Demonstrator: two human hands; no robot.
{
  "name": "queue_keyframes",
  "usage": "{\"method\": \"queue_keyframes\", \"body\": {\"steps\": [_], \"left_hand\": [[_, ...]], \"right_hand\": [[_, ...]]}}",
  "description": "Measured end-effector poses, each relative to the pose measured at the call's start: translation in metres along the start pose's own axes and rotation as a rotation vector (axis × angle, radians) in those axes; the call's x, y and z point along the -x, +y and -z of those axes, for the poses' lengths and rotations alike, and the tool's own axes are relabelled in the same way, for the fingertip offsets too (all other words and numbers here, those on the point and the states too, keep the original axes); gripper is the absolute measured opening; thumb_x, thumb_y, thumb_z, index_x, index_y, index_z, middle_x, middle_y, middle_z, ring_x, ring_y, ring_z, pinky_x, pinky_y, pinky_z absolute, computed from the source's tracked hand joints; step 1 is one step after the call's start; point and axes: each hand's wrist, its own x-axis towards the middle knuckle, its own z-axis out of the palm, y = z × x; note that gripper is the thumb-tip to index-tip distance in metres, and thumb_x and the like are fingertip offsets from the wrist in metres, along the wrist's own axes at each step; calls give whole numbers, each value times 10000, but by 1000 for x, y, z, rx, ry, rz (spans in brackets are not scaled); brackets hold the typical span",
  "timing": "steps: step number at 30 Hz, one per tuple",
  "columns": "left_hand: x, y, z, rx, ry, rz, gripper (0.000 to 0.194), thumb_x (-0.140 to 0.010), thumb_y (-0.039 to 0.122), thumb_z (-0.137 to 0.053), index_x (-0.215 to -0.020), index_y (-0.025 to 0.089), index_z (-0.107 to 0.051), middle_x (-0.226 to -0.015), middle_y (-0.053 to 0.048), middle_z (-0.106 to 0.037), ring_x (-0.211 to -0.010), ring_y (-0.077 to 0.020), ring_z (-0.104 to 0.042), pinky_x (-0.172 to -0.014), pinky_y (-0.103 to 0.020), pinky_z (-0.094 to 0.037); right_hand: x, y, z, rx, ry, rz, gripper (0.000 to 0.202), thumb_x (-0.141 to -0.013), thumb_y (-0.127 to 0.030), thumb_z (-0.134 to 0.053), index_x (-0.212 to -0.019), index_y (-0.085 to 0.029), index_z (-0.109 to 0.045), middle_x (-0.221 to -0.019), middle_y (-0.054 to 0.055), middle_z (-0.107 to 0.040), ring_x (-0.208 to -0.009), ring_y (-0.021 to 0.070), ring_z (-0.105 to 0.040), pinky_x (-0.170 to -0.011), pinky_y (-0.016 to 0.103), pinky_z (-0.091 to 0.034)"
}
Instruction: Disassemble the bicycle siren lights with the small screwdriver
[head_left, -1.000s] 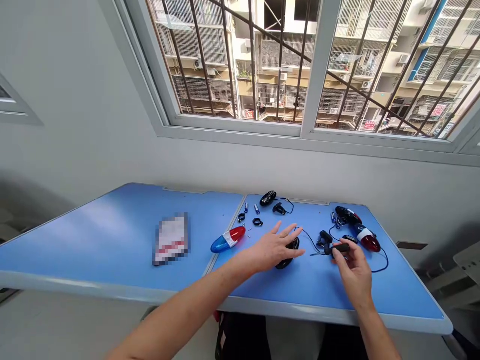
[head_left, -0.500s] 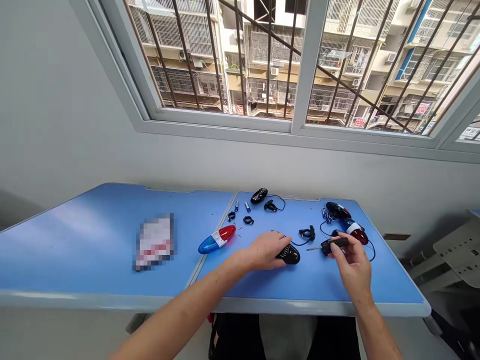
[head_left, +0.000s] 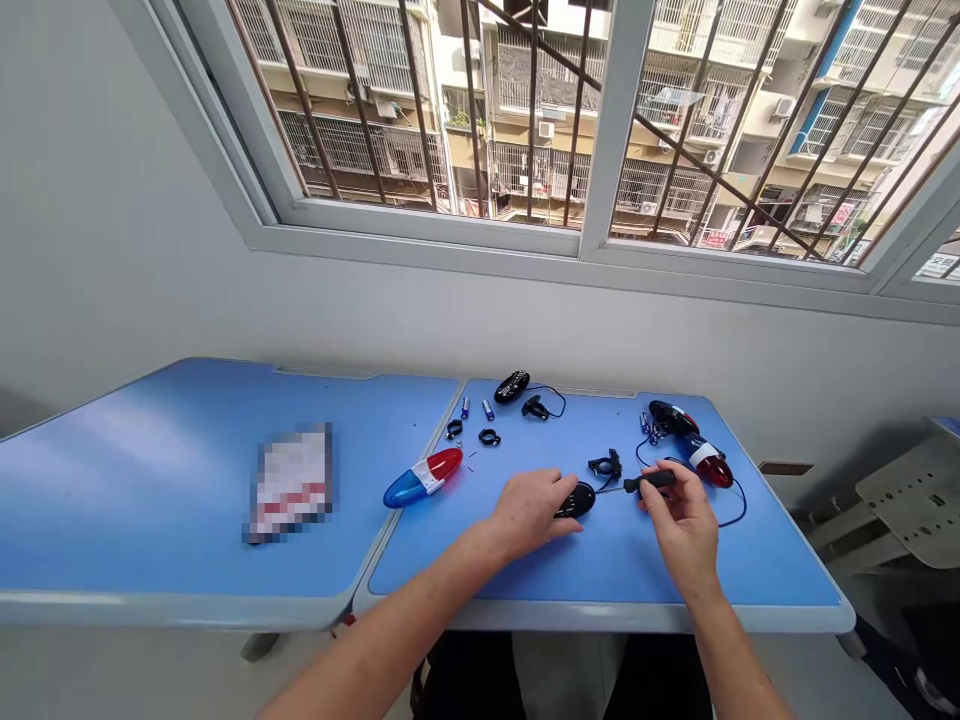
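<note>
My left hand [head_left: 531, 512] is wrapped over a black oval slotted housing [head_left: 577, 499] on the blue table, its left part hidden under my fingers. In my right hand [head_left: 684, 520] a screwdriver [head_left: 649, 481] with a black handle is gripped, its thin shaft pointing left. The tip lies close to the housing's right end; whether they touch I cannot tell. Just behind is a black clamp bracket [head_left: 606, 465], near a cable. A red and blue light cover [head_left: 424, 477] with a white middle rests left of my left hand.
Toward the wall lie another black oval housing [head_left: 513, 387], a corded black piece [head_left: 535, 407], small batteries [head_left: 488, 410] and black ring clamps [head_left: 489, 437]. At right sits a red and blue light [head_left: 711, 464] with cables. A blurred packet [head_left: 291, 483] lies on the left table.
My right hand has moved left with the screwdriver, bringing its tip up to the housing's right end. My left hand stays on the housing. The camera view has shifted slightly.
</note>
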Motion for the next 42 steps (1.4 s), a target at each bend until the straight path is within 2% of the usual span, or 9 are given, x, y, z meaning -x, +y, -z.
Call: {"method": "queue_keyframes", "body": {"steps": [8,15,23,30,35,42], "left_hand": [[8,-7,7,-11,-21,85,349,-794,453,-625,-1061,241,-550,-949,-42,-627,-872,-229,-605,-652,-281,-428],[14,3,13,56,-24,-8,318,-796,325,-566,-1091,231,-490,-1000,-61,-606,-910,-254,-587,-685,-323,-452],[12,6,10,91,-16,-29,323,-798,287,-548,-1104,219,-468,-1006,-64,-608,-917,-251,-584,-716,-329,-448],[12,6,9,90,-9,-61,360,-816,279,-534,-1164,236,-449,-1044,-61,-594,-914,-246,-577,-717,-340,-460],[11,5,4,88,18,-51,343,-835,375,-530,-1137,228,-461,-1028,-76,-588,-909,-253,-564,-700,-338,-458],[8,3,-5,111,60,-45,302,-849,332,-520,-1127,231,-462,-1017,-71,-585,-918,-246,-562,-710,-334,-455]], "right_hand": [[-2,2,-16,23,-62,40,304,-812,-326,-614,-1085,-212,-544,-983,69,-631,-788,170,-608,-658,357,-591],[-4,-12,-19,79,-64,116,257,-813,-303,-610,-1048,-212,-557,-938,61,-653,-779,174,-630,-639,340,-594],[-5,-18,-11,317,-111,284,301,-838,-294,-579,-1126,-210,-547,-950,72,-663,-773,173,-636,-628,306,-577],[-6,-16,-15,367,-126,372,294,-856,-283,-561,-1140,-207,-543,-968,82,-650,-776,170,-630,-615,302,-583],[-10,-22,-19,397,-148,364,270,-867,-309,-534,-1118,-209,-554,-940,80,-643,-743,171,-624,-575,299,-577],[-19,-26,-25,442,-193,388,258,-876,-336,-521,-1097,-209,-560,-897,70,-637,-697,163,-618,-511,276,-563]]}}
